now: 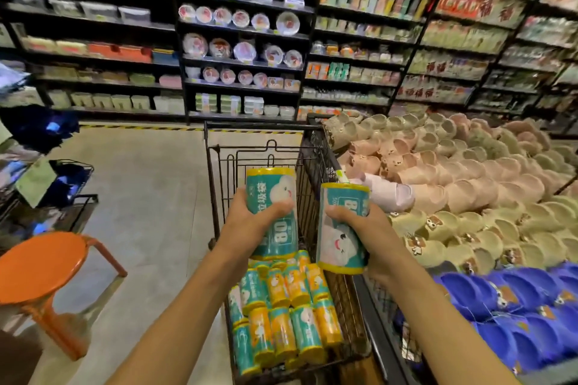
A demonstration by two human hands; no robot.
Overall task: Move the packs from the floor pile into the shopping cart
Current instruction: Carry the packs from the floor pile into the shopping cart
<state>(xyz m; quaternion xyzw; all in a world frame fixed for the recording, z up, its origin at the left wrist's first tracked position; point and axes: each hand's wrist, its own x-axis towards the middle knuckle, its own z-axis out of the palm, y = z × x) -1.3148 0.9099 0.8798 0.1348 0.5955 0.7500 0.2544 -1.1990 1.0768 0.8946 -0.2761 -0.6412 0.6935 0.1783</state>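
Note:
A black wire shopping cart (pixel 219 172) stands in front of me. Several teal and yellow roll packs (pixel 287 322) lie side by side on its floor. My left hand (pixel 250 222) grips a teal pack with yellow ends (pixel 275 197) upright above the cart. My right hand (pixel 366 228) grips a second teal pack (pixel 341 241) over the cart's right rim. The floor pile is out of view.
An orange stool (pixel 43 269) stands at the lower left on the grey floor. Bins of pink, green and blue slippers (pixel 469 197) press against the cart's right side. Dark shelving (pixel 244 40) with plates and boxes runs along the back. Another wire basket (pixel 75 184) sits at the left.

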